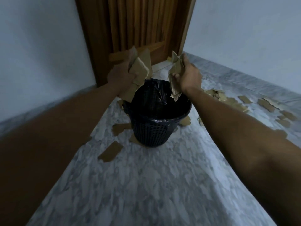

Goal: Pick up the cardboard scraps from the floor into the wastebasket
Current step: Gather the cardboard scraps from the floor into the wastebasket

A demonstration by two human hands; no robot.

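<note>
A black mesh wastebasket (151,134) with a dark plastic liner stands on the marble floor in the middle of the view. My left hand (119,77) grips a bundle of brown cardboard scraps (140,69) above the basket's left rim. My right hand (189,75) grips another bunch of cardboard scraps (175,79) whose lower ends hang over the basket's opening. Loose scraps lie on the floor: one large piece (110,151) at the front left, one (119,128) beside the basket, and several (234,101) along the right.
A brown wooden door (143,25) stands closed behind the basket. White walls (40,46) close in on the left and right. The grey marble floor (154,185) stretches toward me between my two forearms.
</note>
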